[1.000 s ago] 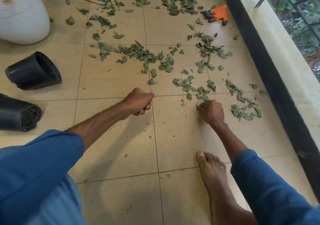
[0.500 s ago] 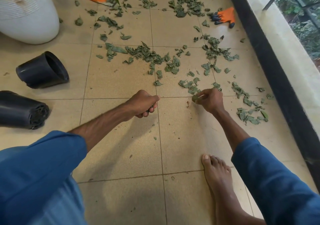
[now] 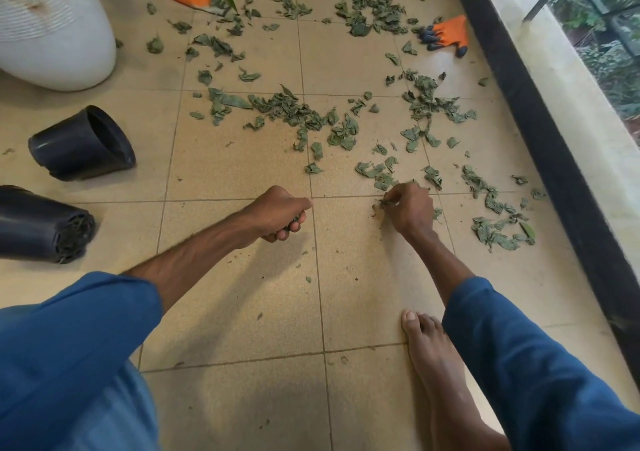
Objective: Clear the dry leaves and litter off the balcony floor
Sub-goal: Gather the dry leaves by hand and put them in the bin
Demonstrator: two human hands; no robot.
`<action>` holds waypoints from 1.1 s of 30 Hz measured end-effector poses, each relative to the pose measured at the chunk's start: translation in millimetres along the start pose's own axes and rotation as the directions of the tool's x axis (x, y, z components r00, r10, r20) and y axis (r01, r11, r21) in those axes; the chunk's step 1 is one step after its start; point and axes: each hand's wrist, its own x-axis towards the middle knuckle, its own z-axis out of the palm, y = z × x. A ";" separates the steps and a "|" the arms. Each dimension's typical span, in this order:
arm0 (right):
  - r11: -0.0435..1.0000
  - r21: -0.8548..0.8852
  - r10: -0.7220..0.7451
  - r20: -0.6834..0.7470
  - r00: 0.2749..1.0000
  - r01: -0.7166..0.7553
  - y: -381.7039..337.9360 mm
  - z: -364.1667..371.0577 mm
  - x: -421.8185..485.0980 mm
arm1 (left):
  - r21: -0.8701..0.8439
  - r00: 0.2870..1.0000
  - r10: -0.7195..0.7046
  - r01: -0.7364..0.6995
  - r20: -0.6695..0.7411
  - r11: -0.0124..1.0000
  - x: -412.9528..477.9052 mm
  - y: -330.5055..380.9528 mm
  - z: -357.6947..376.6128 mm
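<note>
Crinkled dry leaves (image 3: 287, 109) litter the speckled beige floor tiles (image 3: 235, 159) right of the ribbed white pot (image 3: 52, 27). Right hand (image 3: 410, 209) fingers pinch one crumpled leaf (image 3: 383, 203); left hand (image 3: 280, 213) fingers curl fist-like round gathered scraps (image 3: 293, 221).

Floor (image 3: 225, 312): matt, speckled beige tile, grainy look. Leaves (image 3: 287, 107): dry, crumpled, dull green. Two black pots (image 3: 83, 142): smooth plastic, slight sheen. White planter (image 3: 52, 34): ribbed, glossy. Sleeves (image 3: 519, 357): blue cloth.
</note>
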 end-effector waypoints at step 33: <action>0.959 0.177 0.210 0.080 0.974 -0.221 77.6 -56.2 -11.3 | -0.198 0.991 -0.052 0.076 0.120 0.977 16.0 10.1 19.1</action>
